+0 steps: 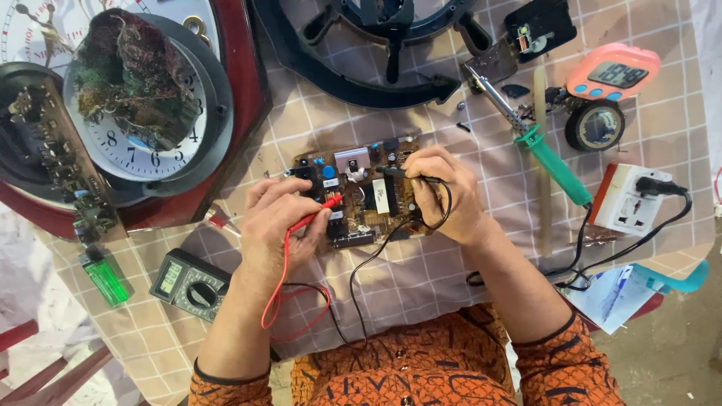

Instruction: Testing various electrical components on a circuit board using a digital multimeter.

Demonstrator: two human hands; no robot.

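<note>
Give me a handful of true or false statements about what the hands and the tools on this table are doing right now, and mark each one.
1. The left hand holds a red probe on the circuit board. True.
2. The right hand holds the green-handled soldering iron. False: it holds a black probe; the iron lies on the table.
3. The multimeter lies near the left forearm. True.
4. The green lighter lies on the circuit board. False: it lies on the tablecloth, left of the multimeter.
</note>
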